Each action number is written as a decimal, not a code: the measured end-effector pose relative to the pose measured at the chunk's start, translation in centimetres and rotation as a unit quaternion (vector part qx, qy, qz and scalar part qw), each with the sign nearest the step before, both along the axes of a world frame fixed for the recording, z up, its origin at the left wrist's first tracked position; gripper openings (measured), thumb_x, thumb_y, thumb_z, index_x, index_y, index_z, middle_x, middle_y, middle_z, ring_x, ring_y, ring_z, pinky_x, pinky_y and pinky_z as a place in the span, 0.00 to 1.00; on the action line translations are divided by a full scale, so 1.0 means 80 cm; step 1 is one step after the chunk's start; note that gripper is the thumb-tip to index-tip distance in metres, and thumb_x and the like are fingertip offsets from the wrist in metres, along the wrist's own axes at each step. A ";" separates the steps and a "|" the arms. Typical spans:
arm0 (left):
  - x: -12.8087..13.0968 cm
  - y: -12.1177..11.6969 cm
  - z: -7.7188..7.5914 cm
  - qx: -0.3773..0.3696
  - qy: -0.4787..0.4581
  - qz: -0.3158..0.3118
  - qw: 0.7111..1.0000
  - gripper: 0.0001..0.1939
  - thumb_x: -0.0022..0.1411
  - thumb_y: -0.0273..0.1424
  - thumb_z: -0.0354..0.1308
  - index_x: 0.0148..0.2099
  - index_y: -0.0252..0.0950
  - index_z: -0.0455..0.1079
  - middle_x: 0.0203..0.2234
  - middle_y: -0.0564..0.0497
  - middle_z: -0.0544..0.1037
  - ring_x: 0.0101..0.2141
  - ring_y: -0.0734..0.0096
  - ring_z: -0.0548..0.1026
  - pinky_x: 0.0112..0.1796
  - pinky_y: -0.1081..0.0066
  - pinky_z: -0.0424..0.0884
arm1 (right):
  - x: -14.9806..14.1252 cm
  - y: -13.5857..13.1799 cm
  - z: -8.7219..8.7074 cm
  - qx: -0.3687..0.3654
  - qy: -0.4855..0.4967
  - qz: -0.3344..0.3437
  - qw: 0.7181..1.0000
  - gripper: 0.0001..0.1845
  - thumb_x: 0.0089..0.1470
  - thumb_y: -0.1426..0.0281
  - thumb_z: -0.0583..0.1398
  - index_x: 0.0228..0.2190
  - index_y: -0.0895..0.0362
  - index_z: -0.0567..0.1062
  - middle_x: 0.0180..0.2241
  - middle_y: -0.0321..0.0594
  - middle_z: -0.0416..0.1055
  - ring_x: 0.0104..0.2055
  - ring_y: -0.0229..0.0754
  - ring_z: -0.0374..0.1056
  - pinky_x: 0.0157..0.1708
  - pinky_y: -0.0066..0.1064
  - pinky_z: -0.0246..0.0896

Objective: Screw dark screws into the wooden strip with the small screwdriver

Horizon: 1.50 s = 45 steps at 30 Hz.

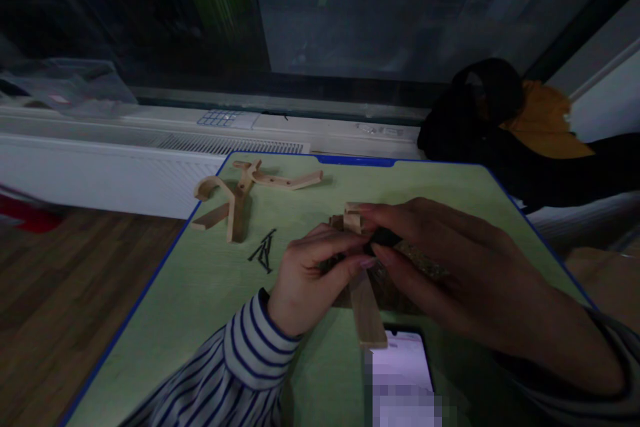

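Note:
My left hand (313,270) is closed in a pinch, thumb and forefinger together over a pale wooden strip (369,313). What lies between those fingertips is too hidden to make out. My right hand (463,267) comes in from the other side, its thumb and fingers closed on a small black object (384,238) of unclear kind. Both hands' fingertips nearly meet above the wood. Under them lies a brown, speckled block or board (395,297), mostly covered. Several dark screws (264,252) are scattered left of my left hand.
Wooden hook pieces (231,203) lie at the back left of the green, blue-edged table (175,320). A lit phone (403,363) rests near the front, under the strip's end. Behind stand a radiator (100,167) and window; a black bag and orange cap (547,117) are at right.

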<state>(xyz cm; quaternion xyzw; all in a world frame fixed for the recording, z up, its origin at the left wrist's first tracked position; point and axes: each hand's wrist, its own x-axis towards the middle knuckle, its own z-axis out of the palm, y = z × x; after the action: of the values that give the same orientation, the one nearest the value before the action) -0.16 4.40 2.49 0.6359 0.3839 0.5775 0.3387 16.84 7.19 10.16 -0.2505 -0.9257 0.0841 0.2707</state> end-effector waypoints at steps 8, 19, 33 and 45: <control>0.001 0.000 -0.003 0.010 -0.020 0.009 1.000 0.12 0.51 0.25 0.64 0.40 0.37 0.75 0.29 0.51 0.78 0.32 0.72 0.73 0.36 0.72 0.70 | 0.001 0.000 0.000 -0.002 0.006 0.002 1.000 0.20 0.58 0.71 0.54 0.52 0.58 0.63 0.45 0.39 0.69 0.45 0.36 0.66 0.46 0.29 0.64; 0.000 0.000 0.000 0.016 0.009 0.013 1.000 0.09 0.54 0.25 0.62 0.39 0.38 0.75 0.28 0.51 0.78 0.31 0.72 0.74 0.35 0.71 0.71 | 0.003 -0.001 0.004 -0.016 0.017 0.013 1.000 0.21 0.56 0.74 0.55 0.52 0.61 0.63 0.45 0.41 0.69 0.46 0.35 0.64 0.47 0.26 0.61; -0.001 0.001 0.000 0.017 0.005 0.008 1.000 0.08 0.54 0.25 0.62 0.38 0.38 0.75 0.30 0.51 0.79 0.32 0.72 0.74 0.36 0.71 0.70 | 0.001 -0.001 0.002 -0.016 0.021 0.010 1.000 0.21 0.56 0.73 0.55 0.52 0.60 0.63 0.44 0.41 0.70 0.46 0.36 0.65 0.46 0.27 0.62; -0.002 0.000 -0.002 0.020 0.018 0.010 1.000 0.09 0.55 0.25 0.61 0.40 0.39 0.75 0.33 0.49 0.79 0.35 0.69 0.74 0.38 0.69 0.70 | 0.000 0.000 0.001 -0.019 0.013 0.007 1.000 0.20 0.57 0.73 0.54 0.52 0.60 0.64 0.44 0.39 0.70 0.45 0.34 0.65 0.47 0.23 0.60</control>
<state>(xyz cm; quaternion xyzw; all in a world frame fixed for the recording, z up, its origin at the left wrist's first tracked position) -0.28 4.44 2.32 0.6491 0.3847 0.5768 0.3133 16.88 7.22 10.26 -0.2486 -0.9220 0.1069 0.2770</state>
